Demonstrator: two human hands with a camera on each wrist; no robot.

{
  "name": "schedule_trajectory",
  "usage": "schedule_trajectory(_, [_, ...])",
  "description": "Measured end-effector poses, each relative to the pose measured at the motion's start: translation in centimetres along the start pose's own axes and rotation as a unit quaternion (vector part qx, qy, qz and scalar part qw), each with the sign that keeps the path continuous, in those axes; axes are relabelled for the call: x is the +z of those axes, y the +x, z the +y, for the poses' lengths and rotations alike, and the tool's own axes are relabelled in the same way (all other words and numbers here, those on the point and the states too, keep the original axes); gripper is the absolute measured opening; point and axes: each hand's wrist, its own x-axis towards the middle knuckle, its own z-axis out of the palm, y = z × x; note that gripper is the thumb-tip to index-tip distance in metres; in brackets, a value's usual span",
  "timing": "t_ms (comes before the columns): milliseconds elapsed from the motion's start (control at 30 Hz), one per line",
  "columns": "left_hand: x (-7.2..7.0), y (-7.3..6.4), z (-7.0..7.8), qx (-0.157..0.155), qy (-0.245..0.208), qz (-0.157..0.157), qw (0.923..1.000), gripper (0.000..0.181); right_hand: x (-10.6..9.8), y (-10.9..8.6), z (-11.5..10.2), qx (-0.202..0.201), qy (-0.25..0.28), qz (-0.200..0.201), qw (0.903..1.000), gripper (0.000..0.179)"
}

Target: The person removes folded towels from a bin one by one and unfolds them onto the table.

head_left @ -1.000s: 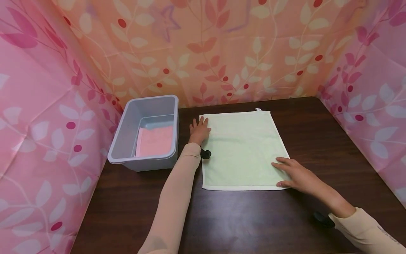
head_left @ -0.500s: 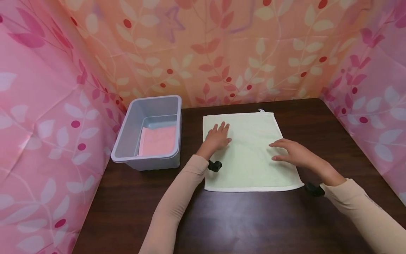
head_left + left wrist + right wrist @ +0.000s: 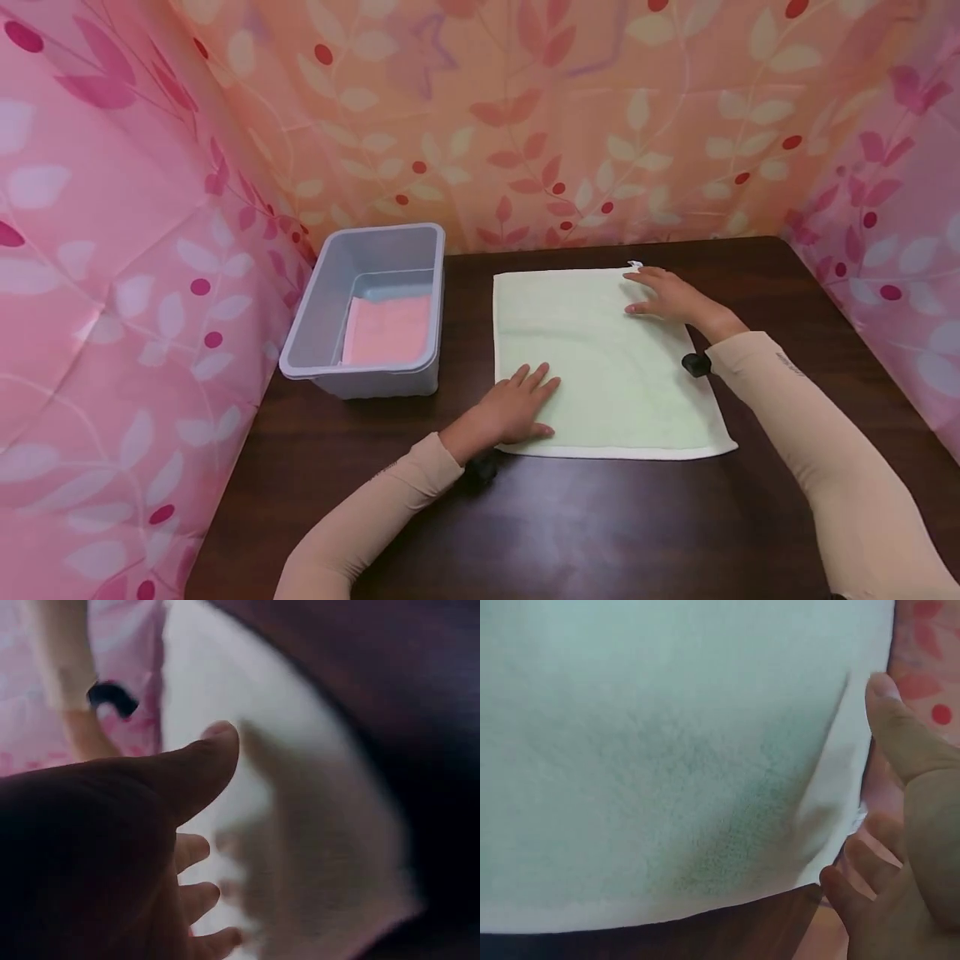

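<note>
A pale green towel (image 3: 600, 367) with white edges lies spread flat on the dark wooden table, and a small white tag (image 3: 635, 264) sticks out at its far edge. My left hand (image 3: 517, 406) is over the towel's near left corner with its fingers spread; in the left wrist view its thumb (image 3: 217, 754) stands a little apart from the cloth. Near the far right corner is my right hand (image 3: 670, 297), fingers extended. The right wrist view has its thumb (image 3: 889, 712) beside the towel's edge, with nothing pinched.
To the left of the towel stands a grey plastic basin (image 3: 315, 287), with a folded pink towel (image 3: 388, 331) lying in it. Floral curtains (image 3: 570, 125) surround the back and both sides of the table (image 3: 585, 525).
My left hand has moved from the towel's far left corner to its near left corner. My right hand has gone from the near right side up to the far right corner.
</note>
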Motion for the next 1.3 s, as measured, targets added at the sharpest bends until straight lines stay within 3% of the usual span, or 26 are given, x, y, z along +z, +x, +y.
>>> schedule_trajectory(167, [1.5, -0.7, 0.2, 0.008, 0.025, 0.012, 0.9996, 0.084, 0.1, 0.8, 0.5, 0.023, -0.009, -0.038, 0.9989, 0.091])
schedule_trajectory(433, [1.5, -1.4, -0.1, 0.009, 0.004, 0.019, 0.9998, 0.085, -0.2, 1.2, -0.1, 0.026, -0.003, -0.047, 0.9986, 0.094])
schedule_trajectory(867, [1.6, -2.2, -2.7, 0.007, -0.018, 0.007, 0.9998, 0.084, 0.8, 3.3, -1.9, 0.027, 0.004, -0.049, 0.9984, 0.093])
schedule_trajectory(1300, [1.5, -3.2, -4.7, -0.011, -0.033, 0.020, 0.9992, 0.082, 1.5, 5.7, -3.6, 0.066, 0.042, -0.072, 0.9943, 0.096])
